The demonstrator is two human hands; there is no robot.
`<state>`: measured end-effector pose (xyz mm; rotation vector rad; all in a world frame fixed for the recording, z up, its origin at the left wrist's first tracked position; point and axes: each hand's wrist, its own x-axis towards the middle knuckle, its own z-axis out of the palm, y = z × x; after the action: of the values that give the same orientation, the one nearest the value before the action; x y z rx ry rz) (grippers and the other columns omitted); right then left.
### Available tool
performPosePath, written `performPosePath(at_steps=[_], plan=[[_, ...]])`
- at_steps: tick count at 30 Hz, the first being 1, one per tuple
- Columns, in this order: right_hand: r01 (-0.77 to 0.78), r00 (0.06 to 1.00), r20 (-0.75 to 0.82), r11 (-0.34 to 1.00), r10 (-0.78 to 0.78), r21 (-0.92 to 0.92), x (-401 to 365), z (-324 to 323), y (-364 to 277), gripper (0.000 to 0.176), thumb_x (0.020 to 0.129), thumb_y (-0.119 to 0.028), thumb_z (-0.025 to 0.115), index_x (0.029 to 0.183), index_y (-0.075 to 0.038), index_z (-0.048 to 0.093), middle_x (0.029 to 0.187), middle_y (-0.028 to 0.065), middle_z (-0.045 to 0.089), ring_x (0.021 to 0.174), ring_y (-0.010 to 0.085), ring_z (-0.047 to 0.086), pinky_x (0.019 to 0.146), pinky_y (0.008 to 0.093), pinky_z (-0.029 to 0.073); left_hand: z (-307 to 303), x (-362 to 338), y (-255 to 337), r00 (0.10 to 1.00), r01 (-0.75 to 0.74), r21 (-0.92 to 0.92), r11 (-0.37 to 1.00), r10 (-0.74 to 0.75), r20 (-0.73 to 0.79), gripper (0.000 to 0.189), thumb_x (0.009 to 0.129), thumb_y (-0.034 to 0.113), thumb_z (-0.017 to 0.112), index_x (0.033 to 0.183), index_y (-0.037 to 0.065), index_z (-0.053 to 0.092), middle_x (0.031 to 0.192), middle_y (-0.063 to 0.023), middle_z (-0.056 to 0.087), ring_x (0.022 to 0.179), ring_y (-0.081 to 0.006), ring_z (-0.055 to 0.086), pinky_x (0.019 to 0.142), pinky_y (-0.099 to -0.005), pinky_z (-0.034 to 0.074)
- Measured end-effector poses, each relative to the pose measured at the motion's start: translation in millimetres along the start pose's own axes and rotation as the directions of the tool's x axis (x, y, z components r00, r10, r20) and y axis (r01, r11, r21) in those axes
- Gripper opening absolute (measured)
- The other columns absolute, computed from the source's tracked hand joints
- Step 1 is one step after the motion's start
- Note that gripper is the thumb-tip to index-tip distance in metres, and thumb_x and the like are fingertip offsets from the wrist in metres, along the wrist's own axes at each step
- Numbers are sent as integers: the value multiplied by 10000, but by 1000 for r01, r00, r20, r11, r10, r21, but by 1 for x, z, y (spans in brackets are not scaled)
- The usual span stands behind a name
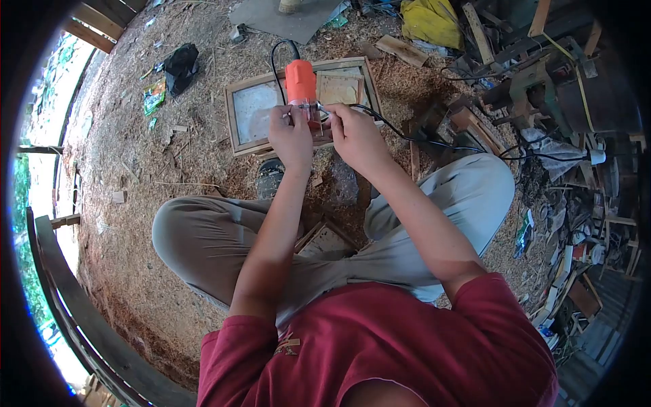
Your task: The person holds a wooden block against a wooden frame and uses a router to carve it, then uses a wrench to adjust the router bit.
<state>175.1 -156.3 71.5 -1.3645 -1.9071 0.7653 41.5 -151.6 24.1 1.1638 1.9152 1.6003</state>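
Observation:
An orange trim router with a clear base lies across a wooden-framed box in front of me, its cord end pointing away. My left hand is closed at the left of the clear base, fingertips pinched on the router's collet end. From the right, my right hand grips a small metal wrench, which reaches in toward the same end. The exact contact between wrench and collet is too small to make out.
A flat pale wooden piece lies on the box. The black cord runs right, past my knee. Sawdust covers the ground. Wood scraps and machinery crowd the right side; a black plastic bag lies at left, a yellow sack behind.

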Motion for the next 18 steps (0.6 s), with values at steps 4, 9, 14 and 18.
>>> performPosePath(at_steps=[4,9,14,18], plan=[[41,999,-21,998,-42,-41,1,5,7,195,995,-104,551,1135,4,633,894,213,719,841,401,699,739,487,552,-1,1,-2,1000,-30,106,994,29,8,144,966,126,636,943,-14,613,752,-183,663,618,-250,653,586,-387,491],[59,998,-18,997,-60,-51,1,5,10,177,995,-91,559,1136,-7,626,862,188,728,814,380,712,716,471,559,0,0,-1,1000,-7,139,990,6,8,171,964,142,633,930,-26,641,840,-191,690,728,-295,678,684,-407,514],[67,991,112,998,-68,11,8,-5,14,203,1015,-159,541,1102,17,590,945,249,697,891,436,679,797,521,529,3,2,-15,996,-89,146,985,91,-6,151,945,133,641,972,-15,626,821,-231,680,746,-392,674,677,-454,507],[65,982,176,998,-63,-9,16,-12,18,196,1016,-183,553,1099,-9,591,950,245,699,894,431,682,796,511,531,1,1,-9,999,-54,143,988,54,4,151,942,132,642,977,-14,629,837,-239,682,771,-407,676,699,-462,508]])
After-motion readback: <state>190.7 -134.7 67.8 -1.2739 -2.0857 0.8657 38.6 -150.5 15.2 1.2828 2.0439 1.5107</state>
